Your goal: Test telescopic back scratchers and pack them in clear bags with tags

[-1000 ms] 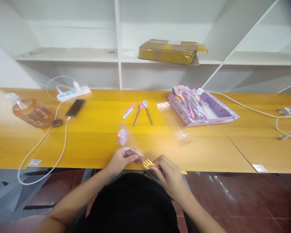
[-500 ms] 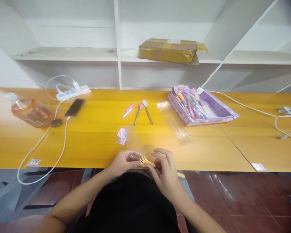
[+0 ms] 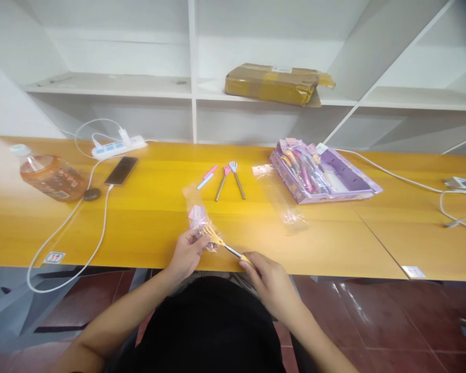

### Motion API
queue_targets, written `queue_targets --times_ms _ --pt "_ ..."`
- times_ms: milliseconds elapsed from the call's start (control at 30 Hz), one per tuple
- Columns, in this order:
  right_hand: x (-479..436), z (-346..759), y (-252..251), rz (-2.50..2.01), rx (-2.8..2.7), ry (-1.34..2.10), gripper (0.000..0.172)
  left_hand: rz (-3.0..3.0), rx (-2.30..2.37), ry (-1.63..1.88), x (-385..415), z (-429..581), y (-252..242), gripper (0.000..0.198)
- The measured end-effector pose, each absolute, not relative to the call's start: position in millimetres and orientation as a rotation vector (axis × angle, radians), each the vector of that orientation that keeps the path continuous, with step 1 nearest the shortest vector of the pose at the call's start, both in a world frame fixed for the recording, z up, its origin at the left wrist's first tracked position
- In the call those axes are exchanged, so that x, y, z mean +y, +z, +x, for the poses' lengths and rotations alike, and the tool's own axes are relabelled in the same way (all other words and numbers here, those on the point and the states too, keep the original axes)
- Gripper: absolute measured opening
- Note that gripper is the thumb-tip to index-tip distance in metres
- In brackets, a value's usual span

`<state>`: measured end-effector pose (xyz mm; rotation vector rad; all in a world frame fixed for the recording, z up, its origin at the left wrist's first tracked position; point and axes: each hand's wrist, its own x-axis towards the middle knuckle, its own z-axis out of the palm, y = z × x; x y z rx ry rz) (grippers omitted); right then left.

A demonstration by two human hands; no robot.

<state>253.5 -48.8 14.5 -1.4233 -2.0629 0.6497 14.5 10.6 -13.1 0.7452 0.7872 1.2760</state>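
Note:
A yellow hand-shaped scratcher with a metal rod lies between my hands at the table's front edge. My left hand pinches its fingered head, along with a clear plastic wrapper. Its yellow handle end is gripped by my right hand. Under the wrapper, beyond my left hand, are small printed cards. Farther back, a pink scratcher and a blue scratcher rest with their heads together, beside a pink stick and a blue stick.
A purple box holds wrapped scratchers, with a clear wrapper beside it. At left are a bottle, a phone, a power strip and cables. A taped carton sits on the shelf.
The yellow scratcher now stretches between my hands with its rod showing. My right hand has moved down to its handle end; my left hand and the wrapper have shifted left, over the cards.

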Motion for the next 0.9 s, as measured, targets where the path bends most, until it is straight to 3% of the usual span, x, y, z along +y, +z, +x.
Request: queue_targets --times_ms 467,700,900 --pt "-51.5 236.5 12.5 -1.208 -1.966 0.823 0.026 1.12 0.804 0.879 2.8 10.3 -5.5 0.037" --pt "-50.5 243.5 15.4 -1.281 -2.018 0.84 0.031 0.906 0.798 1.186 4.8 15.2 -8.4 0.038" --pt "-48.7 251.5 13.7 -1.237 -2.059 0.865 0.036 0.824 0.692 1.185 3.6 14.0 -6.7 0.041"
